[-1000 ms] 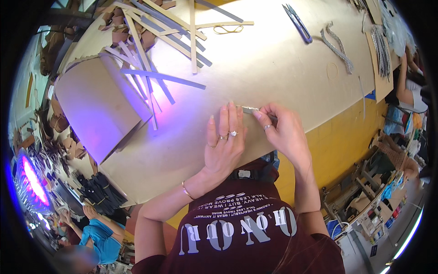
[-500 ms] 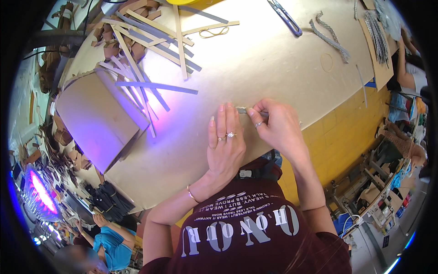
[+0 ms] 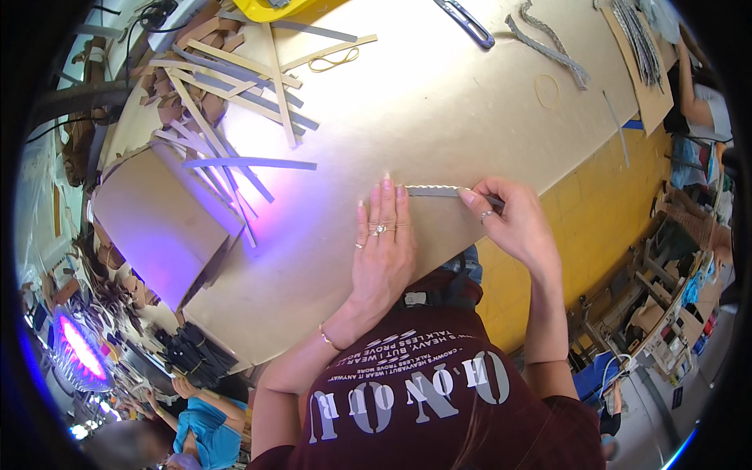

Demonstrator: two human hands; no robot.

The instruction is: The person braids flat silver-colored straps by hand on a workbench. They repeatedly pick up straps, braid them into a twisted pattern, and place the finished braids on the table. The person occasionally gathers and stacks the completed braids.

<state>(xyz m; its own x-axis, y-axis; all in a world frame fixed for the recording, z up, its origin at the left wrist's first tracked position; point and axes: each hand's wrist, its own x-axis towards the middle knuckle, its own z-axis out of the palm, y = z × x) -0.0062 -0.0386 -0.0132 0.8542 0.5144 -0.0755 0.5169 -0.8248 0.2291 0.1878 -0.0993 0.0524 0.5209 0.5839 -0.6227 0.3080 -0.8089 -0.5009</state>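
A narrow grey strip point(image 3: 435, 192) lies on the table, with a pale braided cord point(image 3: 429, 186) along its far edge. My left hand point(image 3: 382, 247) rests flat over the strip's left end, fingers stretched out and held close together. That end is hidden beneath the fingers. To the right, my right hand point(image 3: 513, 219) pinches the strip and cord between thumb and index finger. A short grey piece of the strip shows beyond the pinch, under the fingers.
Cut tan and grey strips point(image 3: 258, 86) are heaped at the far left, beside a bent brown board point(image 3: 160, 227). Blue-handled snips point(image 3: 470, 23), braided cords point(image 3: 548, 43) and a rubber band point(image 3: 547, 91) lie at the far side. A person in blue point(image 3: 207, 431) is at lower left.
My right hand has slid right along the strip, and a longer stretch of strip and braid now shows between my hands. My left hand stays flat. The view has shifted slightly.
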